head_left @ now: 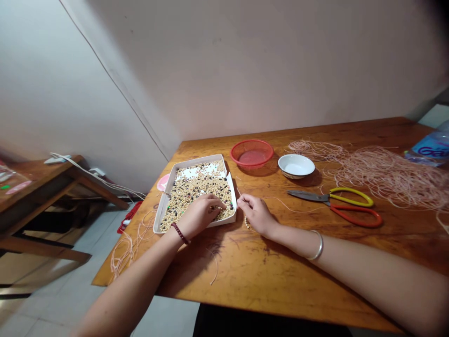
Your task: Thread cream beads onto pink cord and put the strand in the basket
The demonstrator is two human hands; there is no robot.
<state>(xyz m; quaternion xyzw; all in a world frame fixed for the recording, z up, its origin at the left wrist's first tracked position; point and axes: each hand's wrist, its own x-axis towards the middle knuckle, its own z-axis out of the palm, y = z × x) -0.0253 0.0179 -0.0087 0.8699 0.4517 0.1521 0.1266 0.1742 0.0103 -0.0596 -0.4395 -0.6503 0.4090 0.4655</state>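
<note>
My left hand (202,211) reaches over the right front of a white shallow box (162,206), its fingers bent down among the beads (196,185). Most beads are cream, with dark ones and a few green ones mixed in. Whatever these fingertips pinch is too small to make out. Just right of the box, my right hand (255,213) is closed on a thin pink cord (284,204), whose tip sticks up above the fingers. A short row of strung cream beads (247,223) hangs below that hand, and the cord trails right toward the scissors.
Scissors (328,198) with one yellow and one red handle lie to the right. Behind stand a red basket (251,154) and a white bowl (296,166). A tangled cord heap (382,173) and a bottle (433,146) occupy the far right; loose cord (128,248) lies at the left edge.
</note>
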